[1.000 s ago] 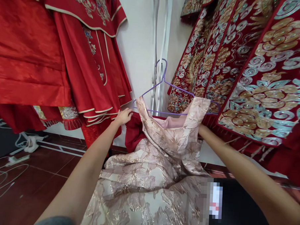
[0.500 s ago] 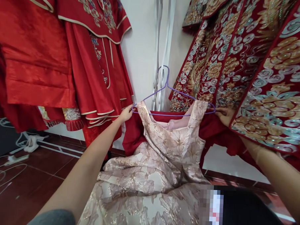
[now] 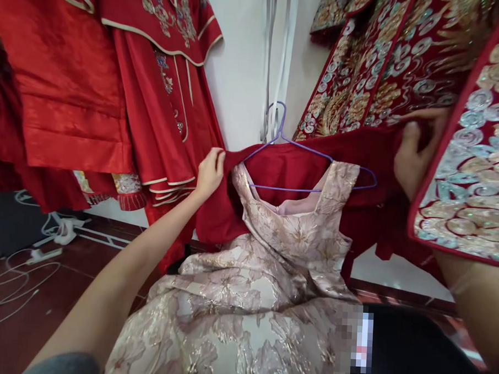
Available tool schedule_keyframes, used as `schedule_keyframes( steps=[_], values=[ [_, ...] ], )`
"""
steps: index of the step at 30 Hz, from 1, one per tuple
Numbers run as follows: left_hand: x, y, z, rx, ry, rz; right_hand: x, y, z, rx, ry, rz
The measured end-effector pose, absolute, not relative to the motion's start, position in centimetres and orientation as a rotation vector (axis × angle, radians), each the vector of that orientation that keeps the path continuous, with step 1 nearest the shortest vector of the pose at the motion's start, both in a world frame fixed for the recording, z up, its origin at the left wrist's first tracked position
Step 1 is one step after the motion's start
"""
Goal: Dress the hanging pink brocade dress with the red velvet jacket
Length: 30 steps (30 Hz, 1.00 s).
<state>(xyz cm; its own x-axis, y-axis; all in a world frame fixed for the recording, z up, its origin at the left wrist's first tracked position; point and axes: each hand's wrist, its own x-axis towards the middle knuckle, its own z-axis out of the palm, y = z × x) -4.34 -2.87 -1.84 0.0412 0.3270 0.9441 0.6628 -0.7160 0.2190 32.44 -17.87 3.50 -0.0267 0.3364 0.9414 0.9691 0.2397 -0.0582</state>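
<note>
1. We find the left hand (image 3: 211, 171) pinching the upper corner of a plain deep-red cloth (image 3: 219, 219). The right hand (image 3: 419, 147) holds the cloth's other end between thumb and fingers; the grip is partly in shadow.
2. We note the cloth drawn out between the hands, passing behind a thin purple hanger (image 3: 286, 188).
3. A sleeveless pale-pink brocade dress with metallic flowers (image 3: 263, 331) occupies the lower middle of the view, its bodice at the hanger. What bears it is hidden.
4. On progress, we judge the dress's two straps to be over the hanger and the cloth spread out. We see no fastening of cloth to hanger; the skirt lies in loose folds, not smoothed. The hanger's left tip is hidden, and we cannot tell whether its hook is caught on the white vertical strips (image 3: 286, 62).
5. On room, the left hand is just beside a red garment with cream piping (image 3: 152, 133). On the right, a sequinned red panel (image 3: 473, 180) overlaps the wrist, leaving little clearance. We find bare white wall (image 3: 238, 71) above the left hand and open dark-red tiled floor (image 3: 83, 290) at lower left, partly crossed by white cables (image 3: 16, 303).
</note>
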Motion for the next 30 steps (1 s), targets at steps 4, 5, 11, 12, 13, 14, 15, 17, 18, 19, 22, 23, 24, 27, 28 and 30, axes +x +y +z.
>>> schedule_keyframes(
  steps=[4, 5, 11, 12, 13, 14, 15, 17, 18, 19, 22, 23, 24, 27, 28, 30],
  values=[
    [-3.8, -3.8, -3.6, -2.484, -1.158, -1.201, 30.7, -21.0, 2.8, -1.439, -1.376, -0.753],
    [-3.6, -3.7, -3.9, -2.504, -1.202, -1.099, 30.4, -21.6, 2.3, -1.570, -1.429, -0.755],
    [-1.9, -1.4, -2.9, -2.488, -1.176, -0.910, 30.9, -22.8, -0.5, -2.146, -1.747, -0.842],
    [-1.7, -1.2, -2.7, -2.530, -1.198, -0.865, 31.4, -22.8, -0.7, -2.198, -1.761, -0.847],
    [-1.6, -1.0, -2.5, -2.570, -1.216, -0.826, 31.9, -22.9, -0.8, -2.245, -1.744, -0.854],
    [-1.6, -0.9, -2.3, -2.603, -1.218, -0.801, 32.3, -23.0, -0.8, -2.276, -1.715, -0.861],
    [-1.6, -1.0, -2.3, -2.621, -1.201, -0.791, 32.6, -23.2, -0.7, -2.291, -1.695, -0.859],
    [-1.8, -1.5, -2.4, -2.624, -1.132, -0.784, 32.7, -23.8, -0.5, -2.337, -1.672, -0.848],
    [-1.9, -1.9, -2.5, -2.612, -1.107, -0.780, 32.5, -24.1, -0.4, -2.387, -1.675, -0.842],
    [-2.1, -2.4, -2.5, -2.595, -1.095, -0.776, 32.4, -24.4, -0.3, -2.445, -1.687, -0.834],
    [-2.4, -3.7, -2.6, -2.556, -1.074, -0.757, 33.1, -24.8, 0.1, -2.558, -1.727, -0.784],
    [-2.4, -4.0, -2.6, -2.549, -1.068, -0.750, 33.9, -24.7, 0.2, -2.558, -1.723, -0.780],
    [-2.4, -4.1, -2.6, -2.545, -1.065, -0.744, 35.0, -24.5, 0.4, -2.553, -1.691, -0.778],
    [-2.1, -4.2, -2.7, -2.538, -1.058, -0.732, 39.4, -23.5, 0.6, -2.480, -1.489, -0.812],
    [-2.0, -4.1, -2.7, -2.537, -1.057, -0.731, 40.7, -23.1, 0.5, -2.392, -1.460, -0.834],
    [-1.7, -3.9, -2.9, -2.532, -1.057, -0.732, 42.2, -22.5, 0.1, -2.165, -1.421, -0.922]
  ],
)
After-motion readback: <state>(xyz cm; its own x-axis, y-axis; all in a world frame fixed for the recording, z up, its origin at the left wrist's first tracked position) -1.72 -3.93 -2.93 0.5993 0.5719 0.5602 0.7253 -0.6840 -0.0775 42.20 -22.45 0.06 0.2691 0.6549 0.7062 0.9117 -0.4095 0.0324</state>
